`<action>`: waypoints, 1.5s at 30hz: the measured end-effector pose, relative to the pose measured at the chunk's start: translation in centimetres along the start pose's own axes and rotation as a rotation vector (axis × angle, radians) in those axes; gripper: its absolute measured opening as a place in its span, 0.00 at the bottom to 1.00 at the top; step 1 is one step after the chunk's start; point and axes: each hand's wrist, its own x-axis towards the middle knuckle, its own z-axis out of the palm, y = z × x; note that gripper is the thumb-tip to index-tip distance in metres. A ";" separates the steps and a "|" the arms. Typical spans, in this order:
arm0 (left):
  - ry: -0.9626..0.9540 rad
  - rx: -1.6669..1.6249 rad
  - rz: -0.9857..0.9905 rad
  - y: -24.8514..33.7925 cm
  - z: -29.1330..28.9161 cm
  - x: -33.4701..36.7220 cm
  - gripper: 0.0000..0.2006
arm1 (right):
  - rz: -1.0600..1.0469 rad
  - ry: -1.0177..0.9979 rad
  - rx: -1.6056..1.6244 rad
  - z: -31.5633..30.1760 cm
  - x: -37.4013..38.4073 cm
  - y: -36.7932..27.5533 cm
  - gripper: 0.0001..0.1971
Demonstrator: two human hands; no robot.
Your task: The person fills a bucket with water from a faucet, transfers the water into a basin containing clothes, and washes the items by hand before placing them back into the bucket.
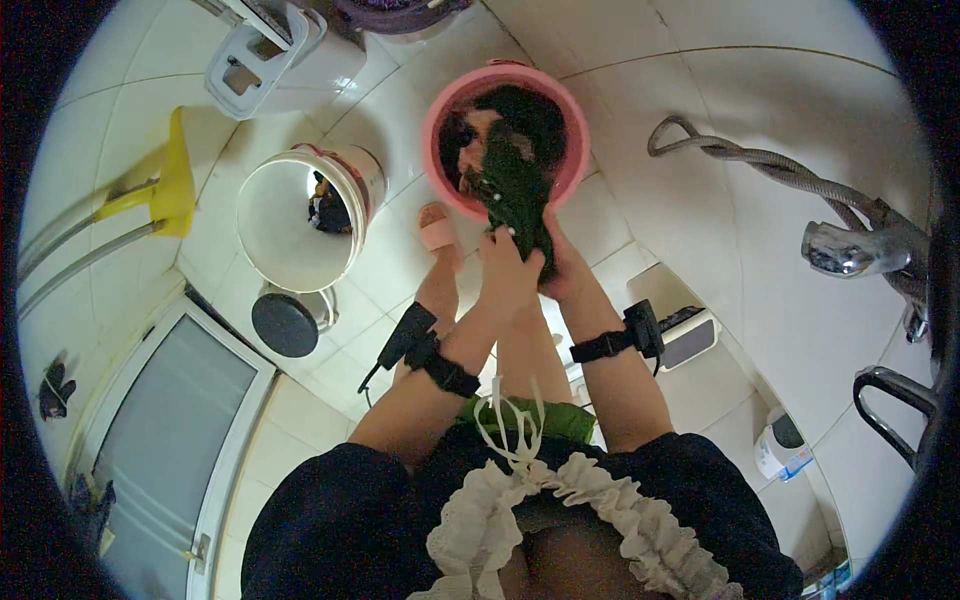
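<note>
Both of my hands grip a dark green, wet-looking cloth point(517, 195) at the near side of a round pink basin point(433, 150). My left hand point(510, 265) is closed on its near end from the left, with the fingers bent over it. My right hand point(567, 262) holds the same end from the right, thumb side up along the cloth; part of its fingers is hidden. From my hands the cloth runs over the rim into the basin. Inside the basin, more dark cloth lies with a pinkish-tan piece point(477, 135) at the left.
A white bucket point(290, 225) with dark items inside stands left of the basin. Behind it is a lidded white bin point(265, 70). A round dark-topped pedal bin point(287, 322) sits nearer me. A metal tap point(850, 248) and twisted hose point(755, 155) jut from the right.
</note>
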 end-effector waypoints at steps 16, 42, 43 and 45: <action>-0.675 -1.711 -0.398 2.2 -4.1 -0.2 0.37 | 0.055 0.256 0.127 4.7 -8.3 2.6 0.16; -0.252 -0.728 -0.226 1.0 -3.0 5.0 0.20 | 0.092 0.067 -1.457 4.4 -4.2 0.1 0.26; -0.236 -0.624 -0.123 0.9 -3.1 4.9 0.21 | 0.081 0.084 -1.109 3.5 -4.4 -0.4 0.27; -0.198 -0.409 0.079 0.8 -3.4 4.8 0.24 | 0.059 0.106 -0.411 1.7 -4.0 -1.2 0.29</action>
